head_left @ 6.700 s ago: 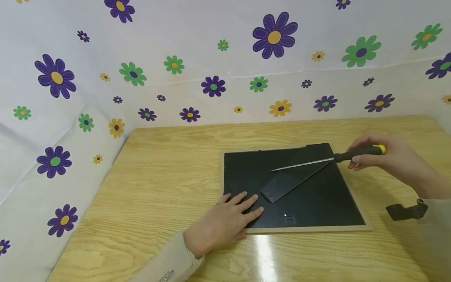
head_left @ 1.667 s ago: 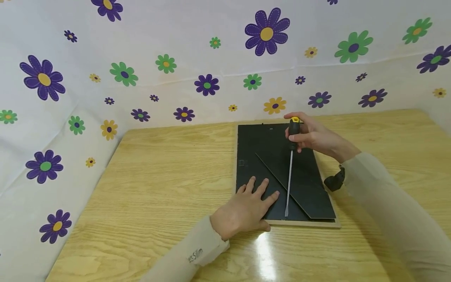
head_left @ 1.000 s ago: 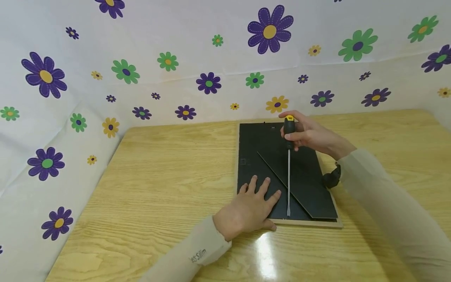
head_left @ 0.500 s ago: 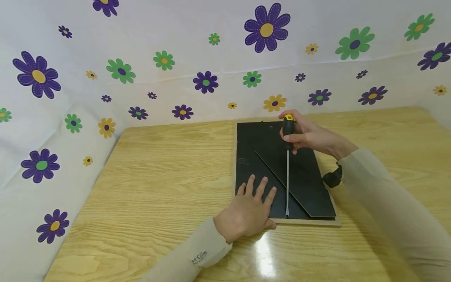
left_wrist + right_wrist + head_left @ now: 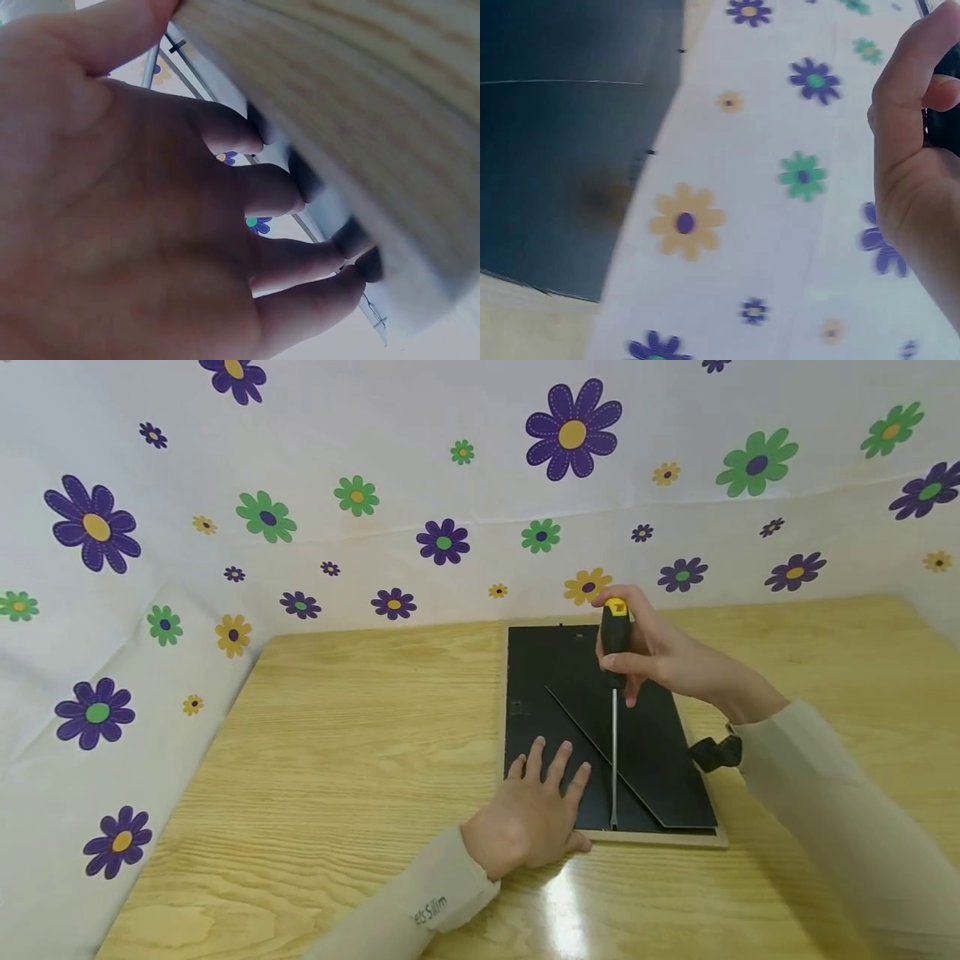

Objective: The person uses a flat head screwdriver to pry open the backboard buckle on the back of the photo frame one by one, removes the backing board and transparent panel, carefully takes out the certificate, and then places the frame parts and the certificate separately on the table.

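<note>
Black-backed frame (image 5: 528, 727): flat on table (image 5: 360, 735). Right hand (image 5: 663, 656) grasps screwdriver (image 5: 614, 718), tip at frame's near edge; left hand (image 5: 528, 814) spread on frame, clasping nothing. I'd brace firmly, build pressure gradually.

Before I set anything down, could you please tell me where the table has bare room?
The widest bare patch of table lies between the cloth, the frame and the left sleeve; another lies between the cloth and the right sleeve. The frame is crowded by the left hand, right hand and screwdriver.
</note>
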